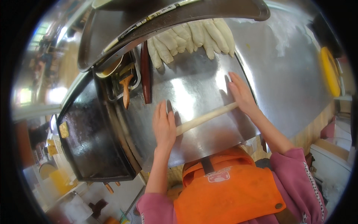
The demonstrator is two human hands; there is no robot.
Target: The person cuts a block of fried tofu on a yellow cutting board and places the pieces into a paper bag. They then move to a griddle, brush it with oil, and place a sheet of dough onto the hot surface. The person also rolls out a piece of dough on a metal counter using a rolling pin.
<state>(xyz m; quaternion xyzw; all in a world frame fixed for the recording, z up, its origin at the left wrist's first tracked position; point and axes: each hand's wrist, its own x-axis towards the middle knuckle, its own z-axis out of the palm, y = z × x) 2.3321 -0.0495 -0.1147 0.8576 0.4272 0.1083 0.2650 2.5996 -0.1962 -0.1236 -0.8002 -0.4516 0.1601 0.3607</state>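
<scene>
A pale strip of dough (pixel 206 118) lies on the shiny metal worktop (pixel 201 145), stretched slantwise between my hands. My left hand (pixel 164 126) is at its left end, palm facing inward with the fingers pointing away from me. At the strip's right end is my right hand (pixel 242 93), turned likewise; whether either hand grips the dough cannot be told. Several finger-shaped lengths of dough (pixel 195 36) lie in a row at the far side of the worktop. Left of them rests a dark red-brown wooden rolling pin (pixel 146 72).
A brush with a wooden handle (pixel 126 92) leans in a metal tray (pixel 137 81), beside a bowl (pixel 110 68). A black baking tray (pixel 89 128) stands at left. Above the far dough hangs a brown tray's edge (pixel 218 11). A yellow round object (pixel 330 71) is at far right.
</scene>
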